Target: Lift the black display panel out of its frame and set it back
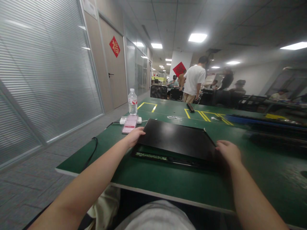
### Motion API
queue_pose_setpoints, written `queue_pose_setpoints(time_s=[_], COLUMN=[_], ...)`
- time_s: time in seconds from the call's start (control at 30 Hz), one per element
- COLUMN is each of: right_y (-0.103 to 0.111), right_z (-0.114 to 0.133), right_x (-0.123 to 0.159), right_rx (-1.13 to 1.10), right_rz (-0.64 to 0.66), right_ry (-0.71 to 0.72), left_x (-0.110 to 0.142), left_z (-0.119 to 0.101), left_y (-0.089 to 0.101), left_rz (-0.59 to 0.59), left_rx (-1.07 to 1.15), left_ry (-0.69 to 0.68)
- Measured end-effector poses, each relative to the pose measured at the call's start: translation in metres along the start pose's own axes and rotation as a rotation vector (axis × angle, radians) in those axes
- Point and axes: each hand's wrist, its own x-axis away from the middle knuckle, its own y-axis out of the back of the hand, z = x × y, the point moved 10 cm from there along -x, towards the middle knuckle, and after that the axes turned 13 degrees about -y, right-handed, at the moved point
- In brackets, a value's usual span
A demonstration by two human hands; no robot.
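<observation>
A flat black panel (177,137), like a laptop's cover, lies on the green table (153,175), slightly raised over a dark base whose green circuit strip (151,156) shows along the near edge. My left hand (134,134) grips the panel's left edge, fingers curled around it. My right hand (227,151) holds the panel's near right corner, fingers wrapped over it.
A phone (129,125), a white power strip (123,120) and a water bottle (132,102) stand beyond my left hand. A cable (92,153) hangs off the left table edge. Dark trays (263,124) lie at right. Several people stand at the back (194,81).
</observation>
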Motion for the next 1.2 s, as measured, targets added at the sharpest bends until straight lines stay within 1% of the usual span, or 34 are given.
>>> queue_pose_setpoints(time_s=[0.17, 0.3, 0.47, 0.67, 0.9, 1.2], right_y=[0.0011, 0.0, -0.0007, -0.0002, 0.0033, -0.0008], right_z=[0.0027, 0.0028, 0.0039, 0.0048, 0.0072, 0.0059], right_x=[0.0006, -0.0023, -0.0049, -0.0021, -0.0001, -0.0023], right_rx=[0.078, 0.123, 0.121, 0.144, 0.144, 0.161], right_rz=[-0.037, -0.067, -0.09, -0.092, -0.125, -0.091], right_ry=[0.025, 0.059, 0.099, 0.083, 0.107, 0.113], left_x=[-0.0012, -0.0026, -0.0026, 0.0005, 0.0008, -0.0025], left_z=[0.001, -0.0005, -0.0026, -0.004, -0.0014, 0.0039], left_y=[-0.0006, 0.0002, -0.0003, -0.0015, 0.0015, 0.0007], left_rz=[0.018, 0.009, 0.004, -0.005, -0.04, 0.028], left_rx=[0.035, 0.06, 0.085, 0.042, 0.043, 0.12], left_ry=[0.002, -0.007, -0.018, -0.013, 0.007, 0.049])
